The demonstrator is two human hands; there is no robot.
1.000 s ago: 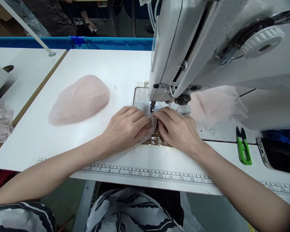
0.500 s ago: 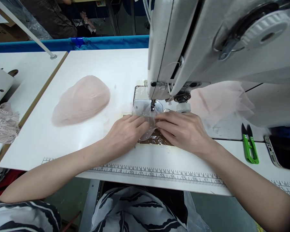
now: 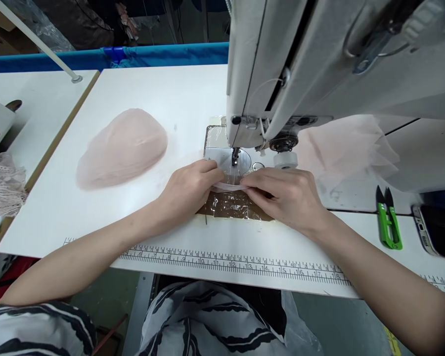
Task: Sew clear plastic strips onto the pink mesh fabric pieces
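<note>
The smooth white worktop (image 3: 193, 101) is overhung by a boxy, pale sewing machine (image 3: 259, 64), and by the closed fingers of the left hand (image 3: 191, 189) and right hand (image 3: 292, 195) a filmy, translucent fabric piece (image 3: 229, 188) is pinched just in front of the metal presser foot (image 3: 235, 157).

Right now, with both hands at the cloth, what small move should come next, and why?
Probably guide the pale cloth toward the sewing foot: its edge stretches between the left hand and right hand, just on the wearer's side of the foot.
</note>
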